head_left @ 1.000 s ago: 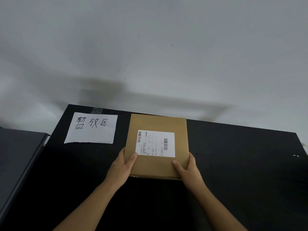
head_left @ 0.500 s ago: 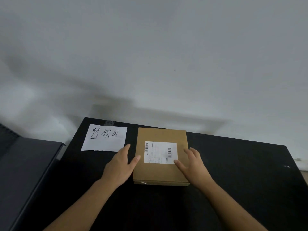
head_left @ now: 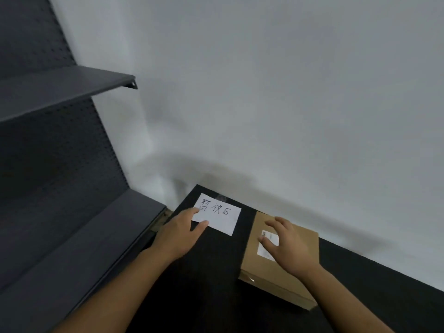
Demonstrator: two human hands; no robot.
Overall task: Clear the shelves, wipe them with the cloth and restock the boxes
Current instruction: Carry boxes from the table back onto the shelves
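On black bench (head_left: 216, 272), right of handwritten paper sign (head_left: 217, 213): flat cardboard box (head_left: 288, 280) lying label-up, close to white wall (head_left: 288, 92). Right hand (head_left: 287, 247) above box top, fingers spread over shipping label (head_left: 268, 246), contact unclear, nothing gripped. Left hand (head_left: 179, 233) open, empty, fingertips over sign's left edge. Dark shelves (head_left: 60, 90) at left, lower shelf (head_left: 72, 236) just beside bench.

A stockroom — dark pegboard shelving (head_left: 60, 145), labelled cardboard box (head_left: 276, 272), handwritten sign (head_left: 219, 213).
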